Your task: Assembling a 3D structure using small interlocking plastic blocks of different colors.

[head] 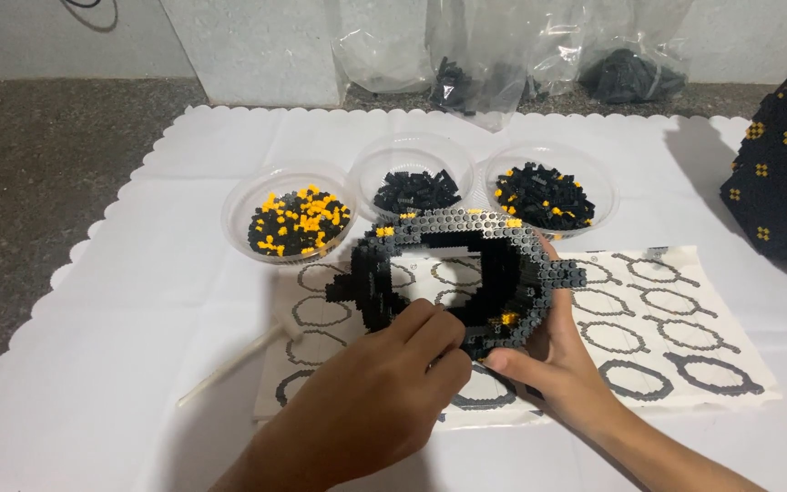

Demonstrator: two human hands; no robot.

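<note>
Brick ring (466,273), black with a few yellow bits, held upright above the pattern sheet (685,337); wall several layers high, looks partly built. Left to right: left hand (384,392) fingertips pinched at its lower rim, right hand (548,351) clamped under it. Three bowls (239,214) of loose bricks behind, far from used up.

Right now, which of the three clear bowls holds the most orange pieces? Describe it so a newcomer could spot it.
On the white scalloped mat, three clear plastic bowls stand in a row behind the black brick ring held by both hands. Take the leftmost bowl. Its black bricks are thickly mixed with orange, while the middle bowl looks all black and the right bowl shows few orange bits.
</note>
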